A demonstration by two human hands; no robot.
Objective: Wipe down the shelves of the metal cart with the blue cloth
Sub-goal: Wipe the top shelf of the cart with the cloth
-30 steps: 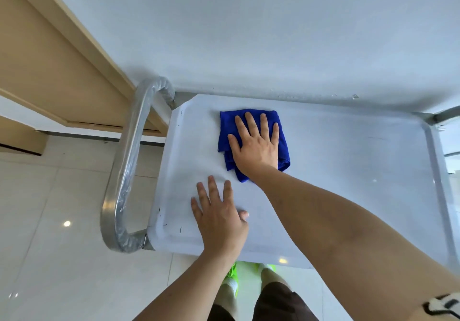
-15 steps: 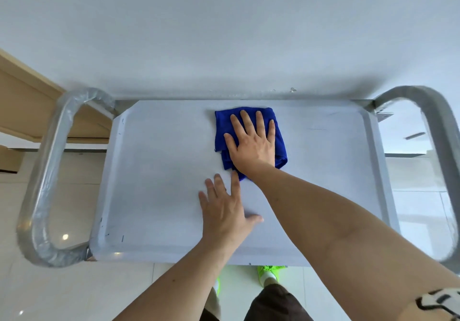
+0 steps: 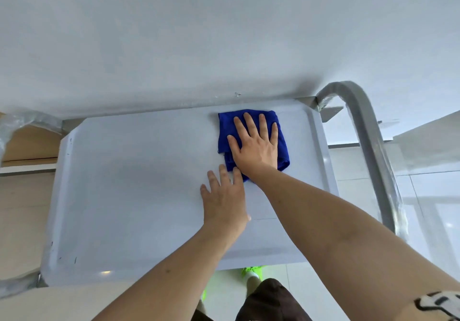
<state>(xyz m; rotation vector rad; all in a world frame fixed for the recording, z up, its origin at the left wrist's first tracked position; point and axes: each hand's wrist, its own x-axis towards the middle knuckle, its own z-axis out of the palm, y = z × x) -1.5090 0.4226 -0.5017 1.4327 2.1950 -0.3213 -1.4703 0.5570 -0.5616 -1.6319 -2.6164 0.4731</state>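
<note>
Your right hand [image 3: 256, 146] presses flat, unclenched, on the folded blue cloth [image 3: 252, 141] at the pale metal cart shelf's [image 3: 124, 183] far-right corner; unwiped surface stretches leftward.

right hand [image 3: 257, 143] hides the blue cloth's [image 3: 282, 146] middle; left cart handle [image 3: 15, 126] is cut off.

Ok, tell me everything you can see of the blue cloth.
The blue cloth is a deep royal blue, soft and fuzzy like microfibre, folded into a rough rectangle with layered edges showing at its left side. It lies flat on the cart's top shelf, near the far right corner. The right hand presses on it with the fingers spread, covering its middle. The left hand rests beside it.
</note>
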